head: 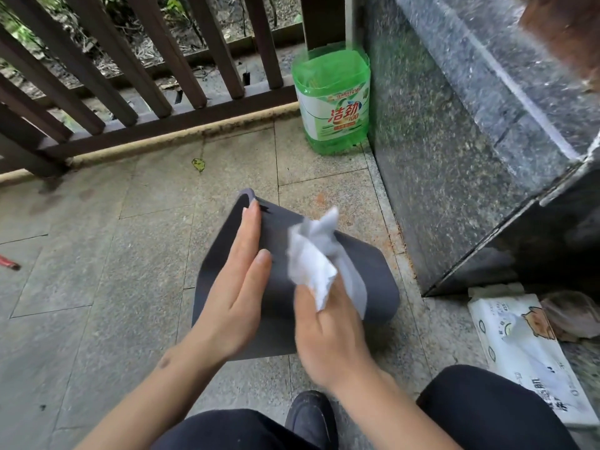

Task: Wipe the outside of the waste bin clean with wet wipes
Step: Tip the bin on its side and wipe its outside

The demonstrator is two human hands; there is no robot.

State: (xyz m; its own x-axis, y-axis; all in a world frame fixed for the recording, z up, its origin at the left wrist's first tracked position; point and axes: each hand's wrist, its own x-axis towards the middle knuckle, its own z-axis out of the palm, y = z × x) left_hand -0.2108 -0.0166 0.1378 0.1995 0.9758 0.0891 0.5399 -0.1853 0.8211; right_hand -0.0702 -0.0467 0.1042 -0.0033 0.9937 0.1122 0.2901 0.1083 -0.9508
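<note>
A dark grey waste bin [373, 274] lies on its side on the stone floor, its open mouth facing away to the upper left. My left hand [237, 287] rests flat on the bin's upper side, fingers straight and together. My right hand [328, 332] pinches a crumpled white wet wipe [311, 258] and presses it against the bin's outer wall. A paler wet streak runs down the bin just right of the wipe. The bin's near underside is hidden by my hands.
A white pack of wet wipes [526, 358] lies on the floor at the right. A cut-open green detergent bottle [332, 102] stands in the corner by the dark granite wall [454, 157]. A brown railing [146, 76] bounds the far side. My shoe [311, 417] and knees are below.
</note>
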